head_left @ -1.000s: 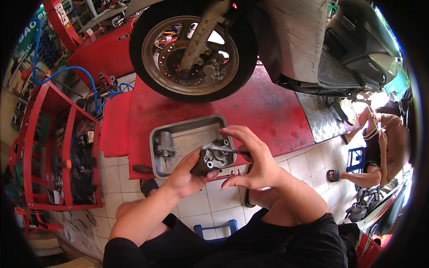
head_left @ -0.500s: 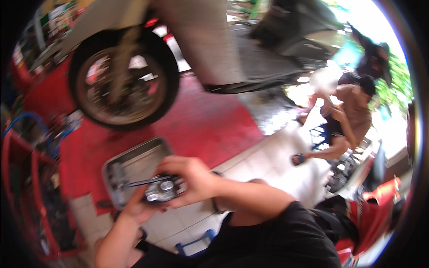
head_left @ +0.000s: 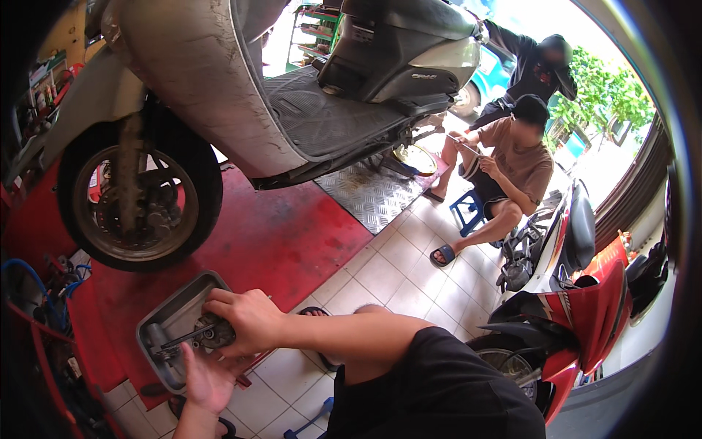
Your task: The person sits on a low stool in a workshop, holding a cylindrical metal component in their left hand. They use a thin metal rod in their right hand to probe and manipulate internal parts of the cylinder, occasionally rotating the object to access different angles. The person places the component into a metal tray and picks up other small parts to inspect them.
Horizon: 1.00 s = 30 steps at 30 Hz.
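My right hand (head_left: pixel 248 318) grips a rounded grey metal machine part (head_left: pixel 215 333) from above, over the near side of a metal tray (head_left: pixel 172 296). A dark thin rod (head_left: pixel 184 338) sticks out leftward from beside the part; whether it is attached cannot be made out. Just below the part, my left hand (head_left: pixel 208 382) is turned palm up. Its thumb points up near the rod and its fingers reach beneath the part, partly hidden; it does not visibly grip anything. Small metal pieces (head_left: pixel 168 353) show in the tray, behind the rod.
A grey scooter (head_left: pixel 197 80) stands over the red platform (head_left: pixel 270 219), its front wheel (head_left: pixel 139 197) beyond the tray. A red rack (head_left: pixel 55 373) is at left. To the right, a person sits on a blue stool (head_left: pixel 468 212), another behind. A red motorcycle (head_left: pixel 578 314) is nearer.
The view has shifted, so more of the scooter and the people shows. The metal part has tilted in my right hand, and my left palm has come away from its side, turning upward.
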### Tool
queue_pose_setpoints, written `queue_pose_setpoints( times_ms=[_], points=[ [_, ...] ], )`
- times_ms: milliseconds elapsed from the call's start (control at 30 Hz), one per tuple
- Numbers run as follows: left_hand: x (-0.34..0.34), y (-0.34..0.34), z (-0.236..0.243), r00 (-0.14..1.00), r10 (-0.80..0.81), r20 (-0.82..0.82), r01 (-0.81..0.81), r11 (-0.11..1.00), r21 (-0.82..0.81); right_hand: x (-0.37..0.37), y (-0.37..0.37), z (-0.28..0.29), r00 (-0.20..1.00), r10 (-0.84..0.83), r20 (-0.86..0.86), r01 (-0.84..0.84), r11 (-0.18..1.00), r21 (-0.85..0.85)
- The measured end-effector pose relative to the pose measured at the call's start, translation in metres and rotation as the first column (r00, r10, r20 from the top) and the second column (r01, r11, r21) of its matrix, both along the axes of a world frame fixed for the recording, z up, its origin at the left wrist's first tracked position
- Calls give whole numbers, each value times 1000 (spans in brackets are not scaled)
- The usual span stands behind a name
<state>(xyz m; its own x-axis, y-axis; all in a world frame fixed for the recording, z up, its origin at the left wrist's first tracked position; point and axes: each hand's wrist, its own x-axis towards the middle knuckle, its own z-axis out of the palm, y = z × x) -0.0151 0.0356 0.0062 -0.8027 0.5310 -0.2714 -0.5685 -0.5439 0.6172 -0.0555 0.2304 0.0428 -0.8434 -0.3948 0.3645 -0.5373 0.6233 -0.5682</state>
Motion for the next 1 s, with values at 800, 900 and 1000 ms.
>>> queue_pose_setpoints(
  times_ms=[800,900,1000],
  points=[
    [0,-25,-14,992,122,5,-122,992,23,0,-28,-2,991,129,44,-119,977,-174],
    [-4,-22,-27,980,172,96,-173,985,-5,-7,-21,-11,988,154,17,-150,978,-146],
    [-9,-11,-20,950,241,200,-245,970,-8,-8,-19,-10,988,148,53,-137,975,-178]
  ],
)
